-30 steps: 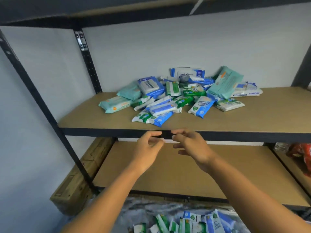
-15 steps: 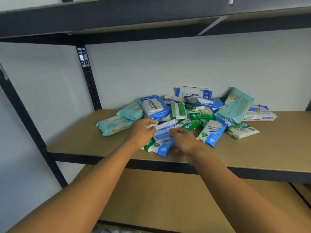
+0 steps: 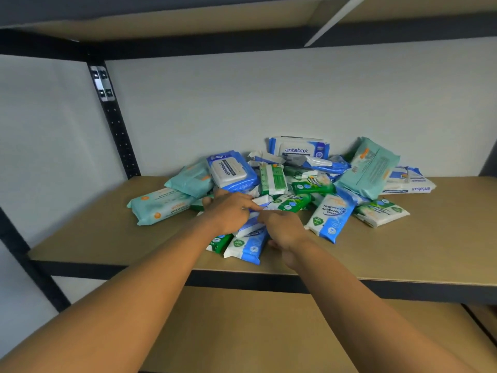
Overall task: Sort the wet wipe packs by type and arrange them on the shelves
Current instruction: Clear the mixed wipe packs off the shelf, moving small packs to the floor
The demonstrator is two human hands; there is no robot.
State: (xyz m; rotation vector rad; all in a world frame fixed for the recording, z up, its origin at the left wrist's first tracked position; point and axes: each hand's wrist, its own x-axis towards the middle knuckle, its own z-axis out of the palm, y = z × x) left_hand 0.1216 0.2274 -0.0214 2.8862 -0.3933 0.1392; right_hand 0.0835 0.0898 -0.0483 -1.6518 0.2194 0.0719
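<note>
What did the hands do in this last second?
Both hands moved forward from the front edge of the shelf into the pile: the left hand and right hand now rest on the small blue-and-white packs at its front; whether either holds one is unclear. The other packs lie as before.

Teal, blue-white and green packs [image 3: 274,181] on tan shelf [image 3: 403,246].

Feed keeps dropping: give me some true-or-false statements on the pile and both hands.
1. The wet wipe packs lie in one mixed pile on the shelf. True.
2. The left hand is clear of the pile. False: it grips a blue-and-white pack.
3. The right hand is at the pile's front. True.
4. The teal packs sit only at the left. False: one leans at the right too.
</note>
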